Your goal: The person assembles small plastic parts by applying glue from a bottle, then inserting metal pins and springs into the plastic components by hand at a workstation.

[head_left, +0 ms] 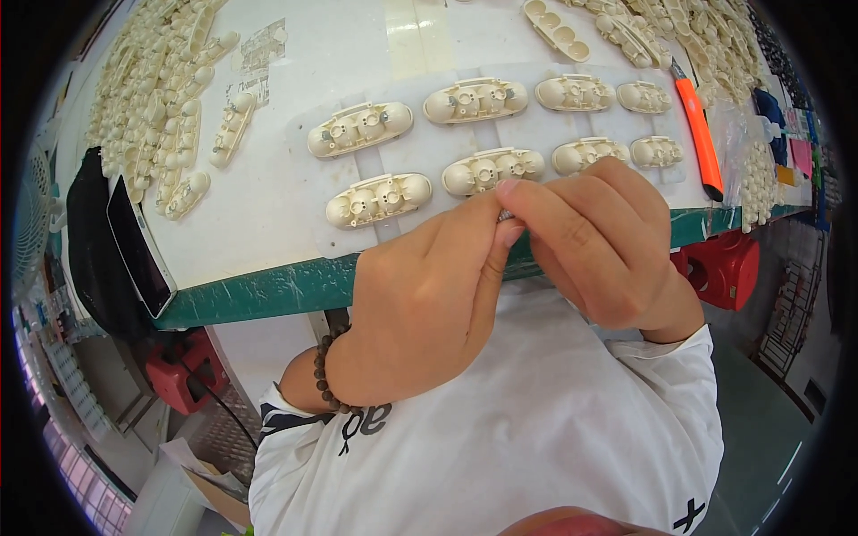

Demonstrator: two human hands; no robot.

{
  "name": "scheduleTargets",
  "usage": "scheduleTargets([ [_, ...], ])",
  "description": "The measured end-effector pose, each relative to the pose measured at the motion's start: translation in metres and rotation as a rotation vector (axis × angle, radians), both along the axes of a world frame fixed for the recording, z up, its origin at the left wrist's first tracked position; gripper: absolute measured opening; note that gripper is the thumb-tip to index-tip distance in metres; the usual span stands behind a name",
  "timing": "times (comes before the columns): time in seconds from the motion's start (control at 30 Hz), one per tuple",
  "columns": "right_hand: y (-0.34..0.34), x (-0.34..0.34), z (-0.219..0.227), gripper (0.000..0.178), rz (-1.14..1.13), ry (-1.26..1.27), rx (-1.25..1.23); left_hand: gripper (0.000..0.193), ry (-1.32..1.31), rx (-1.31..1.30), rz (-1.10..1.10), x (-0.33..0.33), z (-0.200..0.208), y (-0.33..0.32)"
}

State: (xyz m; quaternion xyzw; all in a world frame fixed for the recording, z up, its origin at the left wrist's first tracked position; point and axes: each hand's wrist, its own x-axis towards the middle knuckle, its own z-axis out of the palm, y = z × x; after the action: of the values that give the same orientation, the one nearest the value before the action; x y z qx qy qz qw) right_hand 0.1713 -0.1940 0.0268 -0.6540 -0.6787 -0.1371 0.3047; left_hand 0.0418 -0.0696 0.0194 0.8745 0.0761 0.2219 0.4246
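Observation:
My left hand (420, 286), a beaded bracelet at its wrist, is closed with its thumb pressed in at the front of the table. Against its fingertips my right hand (617, 246) pinches too. Between the two hands shows a tiny grey ridged piece (506, 214), mostly hidden by the fingers. Just beyond the hands lies a translucent plate (308, 188) with two rows of cream plastic housings. Of these, the front-row housing (478, 172) is nearest my fingertips. Some housings, such as the back-left one (361, 130), have small grey bits on them.
Heaps of loose cream parts (147, 116) lie at left and far right (706, 40). An orange utility knife (699, 134) lies right of the plate. A phone (140, 246) and a black pouch (98, 241) sit at the left edge. Red stools (728, 268) stand below.

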Motion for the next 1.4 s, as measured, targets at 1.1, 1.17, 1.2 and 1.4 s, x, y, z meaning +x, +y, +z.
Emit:
scheduleTargets([
  [1.1,-0.012,0.016,0.018,0.035,-0.175,0.160,-0.177,0.015,0.065,-0.029,-0.138,-0.001,-0.002,0.001],
  [1.17,-0.011,0.004,0.013,0.038,-0.135,0.159,-0.180,0.015,0.048,-0.015,-0.133,0.002,-0.001,-0.001],
  [1.2,-0.011,0.000,0.012,0.041,-0.089,0.159,-0.183,0.015,0.034,-0.001,-0.121,0.002,-0.001,-0.002],
  [1.4,-0.004,0.052,0.011,0.033,-0.310,-0.094,-0.143,0.014,0.100,-0.055,-0.133,0.000,0.000,-0.001],
])
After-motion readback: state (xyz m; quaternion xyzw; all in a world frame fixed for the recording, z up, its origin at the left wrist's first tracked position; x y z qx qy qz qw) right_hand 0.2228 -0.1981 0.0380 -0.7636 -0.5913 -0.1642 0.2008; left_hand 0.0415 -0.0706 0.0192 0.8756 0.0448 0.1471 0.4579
